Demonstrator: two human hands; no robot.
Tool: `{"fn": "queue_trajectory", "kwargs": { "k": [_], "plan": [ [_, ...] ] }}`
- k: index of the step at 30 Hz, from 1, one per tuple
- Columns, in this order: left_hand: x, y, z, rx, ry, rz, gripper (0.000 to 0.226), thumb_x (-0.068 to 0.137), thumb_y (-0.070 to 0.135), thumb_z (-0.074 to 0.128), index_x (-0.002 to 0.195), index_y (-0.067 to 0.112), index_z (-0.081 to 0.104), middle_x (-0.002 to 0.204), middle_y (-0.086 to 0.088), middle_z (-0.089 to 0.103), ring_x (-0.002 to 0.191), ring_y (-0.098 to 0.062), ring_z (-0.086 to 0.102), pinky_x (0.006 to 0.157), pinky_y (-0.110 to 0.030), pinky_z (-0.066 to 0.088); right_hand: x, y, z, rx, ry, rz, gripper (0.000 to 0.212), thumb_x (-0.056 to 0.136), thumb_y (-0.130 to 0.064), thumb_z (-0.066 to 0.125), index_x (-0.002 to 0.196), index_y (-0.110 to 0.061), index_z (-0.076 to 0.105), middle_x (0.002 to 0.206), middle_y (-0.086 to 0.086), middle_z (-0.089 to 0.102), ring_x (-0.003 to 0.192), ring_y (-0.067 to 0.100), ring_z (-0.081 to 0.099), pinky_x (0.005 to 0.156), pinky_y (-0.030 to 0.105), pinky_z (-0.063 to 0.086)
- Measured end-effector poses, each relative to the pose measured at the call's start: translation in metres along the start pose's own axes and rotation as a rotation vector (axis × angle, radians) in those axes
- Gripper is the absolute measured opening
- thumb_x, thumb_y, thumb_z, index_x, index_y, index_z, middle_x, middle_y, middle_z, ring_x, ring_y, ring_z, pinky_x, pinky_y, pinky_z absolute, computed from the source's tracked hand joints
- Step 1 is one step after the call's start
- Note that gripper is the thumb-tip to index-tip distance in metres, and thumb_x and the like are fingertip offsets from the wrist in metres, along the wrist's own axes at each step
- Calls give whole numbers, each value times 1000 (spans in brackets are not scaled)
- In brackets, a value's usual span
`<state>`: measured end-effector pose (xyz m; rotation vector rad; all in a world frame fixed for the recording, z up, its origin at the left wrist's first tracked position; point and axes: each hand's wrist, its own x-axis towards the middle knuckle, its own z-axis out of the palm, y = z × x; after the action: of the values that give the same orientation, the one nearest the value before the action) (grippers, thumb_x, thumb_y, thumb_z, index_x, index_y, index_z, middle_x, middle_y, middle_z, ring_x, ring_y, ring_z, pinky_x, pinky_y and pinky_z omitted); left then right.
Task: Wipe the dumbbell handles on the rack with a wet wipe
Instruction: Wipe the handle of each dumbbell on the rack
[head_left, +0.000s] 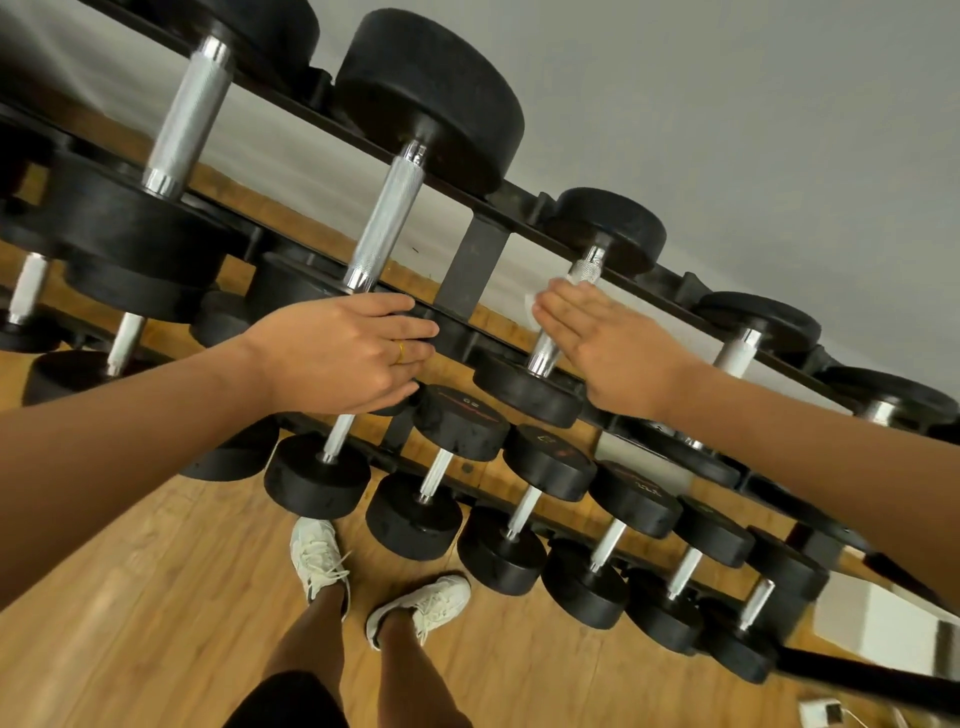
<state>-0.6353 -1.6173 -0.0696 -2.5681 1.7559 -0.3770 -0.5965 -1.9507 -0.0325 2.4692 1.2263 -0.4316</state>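
Note:
A black rack (470, 260) holds rows of black dumbbells with silver handles. My right hand (602, 345) lies with straight fingers over the handle (543, 353) of a small dumbbell on the top row, pressing a white wet wipe (530, 306) against it. The wipe shows at my fingertips and near the handle's upper end. My left hand (345, 351) rests on the rack's front rail and the near head of the large dumbbell beside it, whose handle (382, 218) is bare.
Lower rows carry several smaller dumbbells (415, 514). Wooden floor (156, 597) lies below, with my two white shoes (317, 556) close to the rack. A grey wall (727, 130) stands behind. A small white object (821, 712) lies on the floor at bottom right.

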Motion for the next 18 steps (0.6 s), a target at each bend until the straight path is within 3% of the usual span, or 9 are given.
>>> {"fn": "queue_trajectory", "kwargs": {
  "k": [3,6,11,15,18],
  "plan": [
    [0,1,1,-3,23,-4,50,109,28,33,113,6,77,118,-11,75,125,-28,65,115,-48,40,3,15,-14,37,30,56,73,90,-10,44,158,-7,17,165,15,18,154,29,11,125,41,2],
    [0,1,0,-5,26,-12,50,109,28,33,113,7,78,118,-10,76,125,-27,64,116,-47,38,3,14,-15,59,45,101,79,89,-9,56,158,-6,17,165,17,18,154,30,11,126,45,8],
    [0,1,1,-24,23,-14,51,109,29,31,113,8,78,119,-10,75,126,-27,64,116,-46,37,0,-1,-5,101,-19,-43,79,86,-1,56,157,-7,22,164,15,23,153,30,14,125,43,8],
    [0,1,0,-25,18,-16,52,109,30,31,114,6,77,119,-12,75,126,-28,64,115,-47,38,-4,6,-8,127,30,17,82,83,4,59,157,-7,24,163,15,24,153,30,14,124,45,10],
    [1,2,-1,-31,24,-25,52,108,31,32,114,4,76,117,-14,76,124,-29,65,114,-48,41,-5,-9,5,160,-54,-139,82,83,4,65,155,-6,29,162,16,29,152,31,18,123,42,6]
  ]
}}
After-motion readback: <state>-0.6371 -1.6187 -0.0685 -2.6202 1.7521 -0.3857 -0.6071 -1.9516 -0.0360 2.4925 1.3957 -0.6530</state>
